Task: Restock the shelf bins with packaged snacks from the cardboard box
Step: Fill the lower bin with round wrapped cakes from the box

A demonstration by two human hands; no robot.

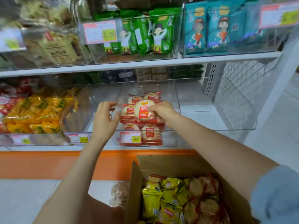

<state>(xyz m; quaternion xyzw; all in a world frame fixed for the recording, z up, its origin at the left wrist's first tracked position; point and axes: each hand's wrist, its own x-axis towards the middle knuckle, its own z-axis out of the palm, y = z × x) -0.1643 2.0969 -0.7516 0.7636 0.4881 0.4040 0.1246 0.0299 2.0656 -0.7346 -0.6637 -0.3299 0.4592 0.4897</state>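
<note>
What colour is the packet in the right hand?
The packet is red and cream, seen in the head view.

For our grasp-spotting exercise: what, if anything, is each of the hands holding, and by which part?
The right hand pinches a red-and-white cracker packet by its right edge, over the clear bin. The left hand holds nothing.

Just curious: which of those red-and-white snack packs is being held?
The topmost red-and-white pack, gripped by the right hand; the other packs lie beneath it.
</note>
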